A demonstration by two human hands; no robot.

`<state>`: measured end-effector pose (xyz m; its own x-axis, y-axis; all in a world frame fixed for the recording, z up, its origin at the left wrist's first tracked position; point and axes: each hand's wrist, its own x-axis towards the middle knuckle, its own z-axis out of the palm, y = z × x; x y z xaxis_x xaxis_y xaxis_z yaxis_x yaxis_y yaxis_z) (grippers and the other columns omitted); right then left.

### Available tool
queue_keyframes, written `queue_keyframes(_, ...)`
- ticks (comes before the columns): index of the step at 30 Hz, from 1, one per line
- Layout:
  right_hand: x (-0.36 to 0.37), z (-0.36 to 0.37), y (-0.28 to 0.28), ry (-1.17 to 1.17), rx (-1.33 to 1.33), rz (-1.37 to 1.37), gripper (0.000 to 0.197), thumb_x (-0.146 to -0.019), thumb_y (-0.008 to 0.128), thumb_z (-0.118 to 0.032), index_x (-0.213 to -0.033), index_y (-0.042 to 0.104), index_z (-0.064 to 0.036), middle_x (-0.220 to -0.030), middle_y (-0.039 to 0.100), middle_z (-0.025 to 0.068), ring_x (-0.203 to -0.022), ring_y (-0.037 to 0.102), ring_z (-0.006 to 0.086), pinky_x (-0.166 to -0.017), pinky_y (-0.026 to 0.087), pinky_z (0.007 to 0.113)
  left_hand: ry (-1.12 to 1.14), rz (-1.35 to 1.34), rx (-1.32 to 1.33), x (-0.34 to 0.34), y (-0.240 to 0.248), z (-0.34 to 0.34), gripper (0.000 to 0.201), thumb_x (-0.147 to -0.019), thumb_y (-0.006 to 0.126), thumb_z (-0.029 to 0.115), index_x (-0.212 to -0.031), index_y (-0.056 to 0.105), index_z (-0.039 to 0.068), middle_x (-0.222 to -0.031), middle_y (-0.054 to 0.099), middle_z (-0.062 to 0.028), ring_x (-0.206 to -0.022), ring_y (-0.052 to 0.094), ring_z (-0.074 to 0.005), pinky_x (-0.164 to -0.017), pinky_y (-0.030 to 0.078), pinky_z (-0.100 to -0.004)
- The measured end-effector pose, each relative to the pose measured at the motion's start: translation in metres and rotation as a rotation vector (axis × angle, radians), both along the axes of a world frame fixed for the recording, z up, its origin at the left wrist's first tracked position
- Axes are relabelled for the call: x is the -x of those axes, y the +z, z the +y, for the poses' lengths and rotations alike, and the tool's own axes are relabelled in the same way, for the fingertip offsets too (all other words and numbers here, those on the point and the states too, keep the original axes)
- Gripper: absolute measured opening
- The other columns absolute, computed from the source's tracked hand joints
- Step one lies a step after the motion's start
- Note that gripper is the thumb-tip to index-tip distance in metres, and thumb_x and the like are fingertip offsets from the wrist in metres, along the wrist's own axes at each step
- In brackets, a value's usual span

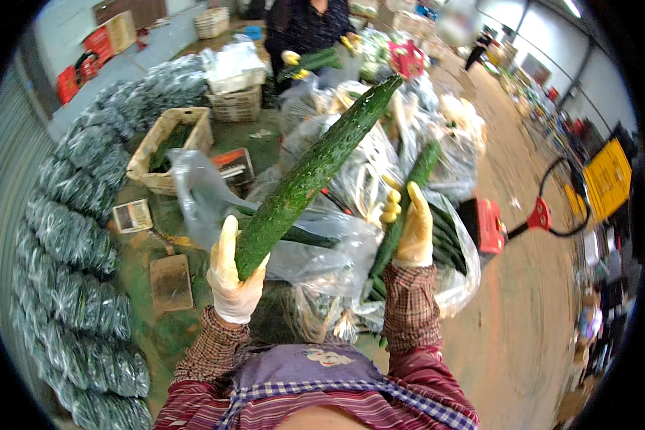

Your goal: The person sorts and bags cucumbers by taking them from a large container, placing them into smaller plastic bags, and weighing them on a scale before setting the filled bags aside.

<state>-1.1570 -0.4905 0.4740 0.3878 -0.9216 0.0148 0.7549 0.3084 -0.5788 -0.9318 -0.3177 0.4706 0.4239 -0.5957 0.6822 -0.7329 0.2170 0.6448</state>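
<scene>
My left hand (236, 276), in a pale glove, is closed round the lower end of a long green cucumber (308, 179). This cucumber slants up and away to the right, large in front of me. My right hand (413, 229), gloved in pale yellow, grips a second cucumber (421, 165), thumb on one side and fingers on the other. Beneath the right hand, several more cucumbers (446, 240) lie in an open clear plastic bag (469, 276). Another clear bag (322, 261) spreads between my hands, with a dark green cucumber (312, 236) partly visible at it.
Packed bags of cucumbers (72, 251) are stacked along the left wall. A beige crate (168, 183) and a small scale (170, 282) stand left. Across the heap of bags, a person (304, 32) in dark clothes holds cucumbers. A red-and-black handle (539, 215) rises at right.
</scene>
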Motion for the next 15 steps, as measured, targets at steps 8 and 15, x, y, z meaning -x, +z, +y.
queue_keyframes(8,0.014,-0.002,-0.029,0.041,-0.006,0.045,0.045,-0.096,0.046,-0.022,-0.128,0.038,0.0078,-0.082,0.054,0.0016,-0.062,0.045,0.0066,-0.055,0.042,0.019,0.284,0.652,0.220,-0.142,-0.003,0.032,0.059,-0.082,0.063,0.001,-0.135,0.037,0.001,-0.108,0.057,-0.0074,-0.078,0.057,-0.0137,-0.065,0.047,-0.0245)
queue_keyframes(15,0.019,0.006,-0.089,0.044,-0.123,0.135,0.049,-0.094,0.048,-0.022,-0.128,0.039,0.0121,-0.083,0.054,-0.0014,-0.063,0.048,0.0065,-0.057,0.042,0.018,0.196,1.763,0.130,-0.276,-0.266,0.133,0.039,-0.078,0.063,-0.003,-0.114,0.049,-0.006,-0.076,0.058,-0.0090,-0.052,0.053,-0.0158,-0.044,0.046,-0.0265)
